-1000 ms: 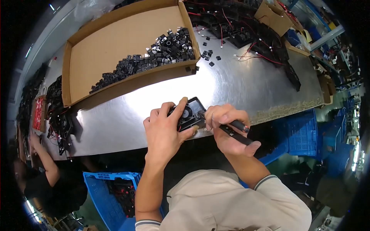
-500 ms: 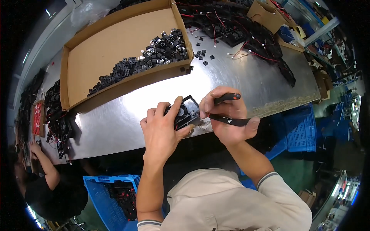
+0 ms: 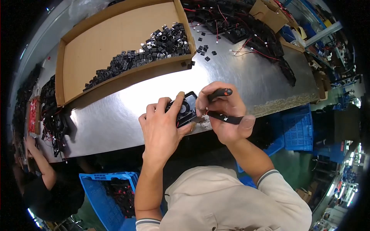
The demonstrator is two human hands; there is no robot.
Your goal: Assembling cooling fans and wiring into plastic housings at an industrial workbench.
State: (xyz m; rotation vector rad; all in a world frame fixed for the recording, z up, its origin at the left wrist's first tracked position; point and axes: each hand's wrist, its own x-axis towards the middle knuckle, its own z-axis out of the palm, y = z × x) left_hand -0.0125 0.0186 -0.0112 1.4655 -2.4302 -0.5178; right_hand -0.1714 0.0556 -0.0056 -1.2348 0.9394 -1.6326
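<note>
Small black case (image 3: 189,110) sits pinched between the fingers and thumb of my left hand (image 3: 158,122), near the edge of the table (image 3: 104,127). Just right of it, my right hand (image 3: 231,109) grips black pliers (image 3: 227,118), handles spread; my fingers hide the tips. I judge the work partly done: a round piece (image 3: 185,107) sits in the case, while its right end looks unfinished. Beyond my grip stands a cardboard tray (image 3: 127,77) of small black parts (image 3: 163,45); farther right lie wired pieces (image 3: 266,46).
</note>
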